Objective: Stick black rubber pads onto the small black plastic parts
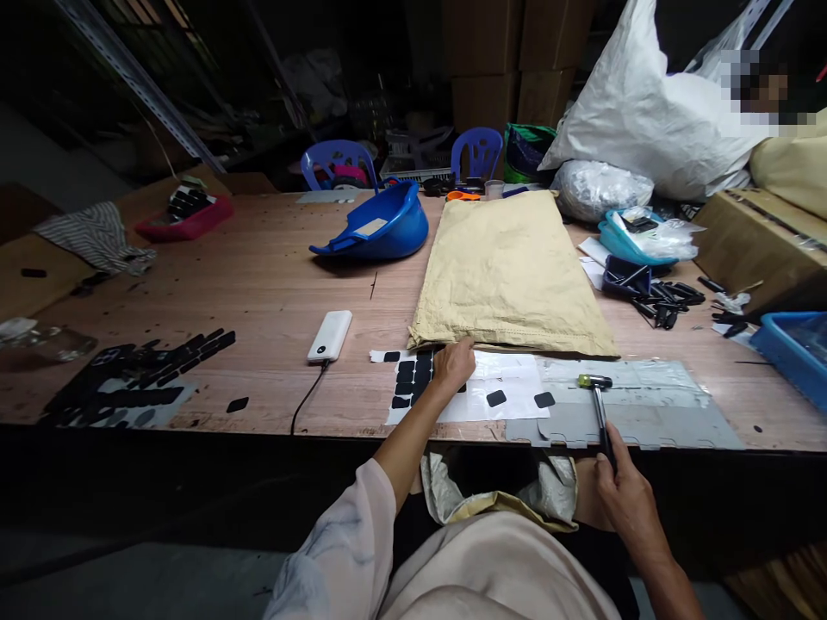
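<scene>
My right hand (626,486) is wrapped round the black handle of a small hammer (595,383), whose yellow-and-dark head rests over a grey sheet (646,413) at the table's front edge. My left hand (454,362) is closed at the near edge of a tan woven sack (497,267); its fingertips are partly hidden, and I cannot make out what they hold. Beneath that hand lies a white backing sheet (478,406) with rows of black rounded pads (405,379) on its left part. Two loose pads, one black pad (496,398) among them, lie farther right.
A white power bank (331,336) with a cable lies left of the sheet. Behind it is a blue scoop-shaped basket (381,226). Black parts (665,301) and a teal basket (639,237) are at right. More black strips (187,357) lie at left.
</scene>
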A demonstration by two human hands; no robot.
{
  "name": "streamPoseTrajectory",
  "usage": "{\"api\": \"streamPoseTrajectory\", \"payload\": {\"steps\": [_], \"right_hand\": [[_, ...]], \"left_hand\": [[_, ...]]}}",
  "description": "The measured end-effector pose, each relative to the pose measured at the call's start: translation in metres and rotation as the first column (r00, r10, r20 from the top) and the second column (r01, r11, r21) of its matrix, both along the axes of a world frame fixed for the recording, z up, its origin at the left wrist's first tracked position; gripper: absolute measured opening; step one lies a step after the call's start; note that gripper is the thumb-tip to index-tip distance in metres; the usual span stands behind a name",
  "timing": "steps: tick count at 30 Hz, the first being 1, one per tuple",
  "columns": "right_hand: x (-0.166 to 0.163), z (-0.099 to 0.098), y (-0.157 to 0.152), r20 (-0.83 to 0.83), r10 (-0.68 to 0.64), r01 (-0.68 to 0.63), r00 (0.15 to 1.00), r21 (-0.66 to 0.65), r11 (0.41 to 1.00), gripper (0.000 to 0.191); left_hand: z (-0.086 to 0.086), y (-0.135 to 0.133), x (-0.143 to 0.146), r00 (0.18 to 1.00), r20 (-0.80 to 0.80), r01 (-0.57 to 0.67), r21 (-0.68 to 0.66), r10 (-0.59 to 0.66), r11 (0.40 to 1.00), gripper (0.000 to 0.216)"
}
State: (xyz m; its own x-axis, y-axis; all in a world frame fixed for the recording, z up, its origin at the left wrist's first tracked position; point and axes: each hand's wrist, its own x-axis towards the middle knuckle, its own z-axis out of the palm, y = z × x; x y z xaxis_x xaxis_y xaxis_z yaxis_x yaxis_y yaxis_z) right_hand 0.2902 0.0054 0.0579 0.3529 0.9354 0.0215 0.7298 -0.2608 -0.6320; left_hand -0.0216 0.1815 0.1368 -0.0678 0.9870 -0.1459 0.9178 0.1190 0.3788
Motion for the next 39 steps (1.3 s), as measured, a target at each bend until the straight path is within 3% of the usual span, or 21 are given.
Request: {"api": "streamPoseTrajectory", "payload": {"steps": [3,9,14,16,20,27,31,35,39], "right_hand": [[0.0,-0.002,-0.001,-0.002,0.013,-0.013,1.0,0.03,0.999,0.071],[0.001,-0.002,-0.002,0.008,0.026,-0.027,1.0,0.072,0.997,0.068],[0.0,0.002,-0.002,0.009,0.003,-0.002,1.0,-0.018,1.0,0.07],[0.0,0.004,-0.003,0.007,-0.003,0.003,1.0,-0.039,0.999,0.07],[-0.001,0.004,-0.003,0.005,-0.003,0.004,1.0,-0.034,0.999,0.069],[0.0,0.001,-0.003,-0.009,0.005,-0.005,1.0,-0.005,1.0,0.071],[0.001,0.0,-0.003,-0.014,-0.001,0.001,1.0,-0.023,1.0,0.071],[0.001,0.0,-0.002,-0.02,-0.009,0.008,1.0,-0.041,0.999,0.073],[-0.001,0.002,-0.002,-0.034,-0.009,0.008,0.999,-0.046,0.999,0.075]], "left_hand": [[0.001,0.004,0.002,0.998,0.055,0.035,0.027,-0.036,0.999,0.052],[0.012,0.026,0.019,0.993,0.091,0.06,0.12,-0.071,0.991,0.056],[0.01,0.044,0.038,0.994,0.08,0.051,0.237,-0.072,0.97,0.037],[0.007,0.048,0.043,0.996,0.058,0.048,0.219,-0.062,0.975,0.027],[0.002,0.052,0.047,0.997,-0.009,0.077,0.165,-0.077,0.983,0.026],[-0.008,0.056,0.056,1.0,-0.011,0.02,0.229,-0.018,0.973,0.025],[-0.014,0.06,0.066,0.999,0.005,0.045,0.224,-0.047,0.974,0.019],[-0.012,0.063,0.068,0.996,0.009,0.083,0.194,-0.086,0.977,0.019],[-0.004,0.051,0.05,0.991,0.096,0.076,0.175,-0.094,0.982,0.015]]}}
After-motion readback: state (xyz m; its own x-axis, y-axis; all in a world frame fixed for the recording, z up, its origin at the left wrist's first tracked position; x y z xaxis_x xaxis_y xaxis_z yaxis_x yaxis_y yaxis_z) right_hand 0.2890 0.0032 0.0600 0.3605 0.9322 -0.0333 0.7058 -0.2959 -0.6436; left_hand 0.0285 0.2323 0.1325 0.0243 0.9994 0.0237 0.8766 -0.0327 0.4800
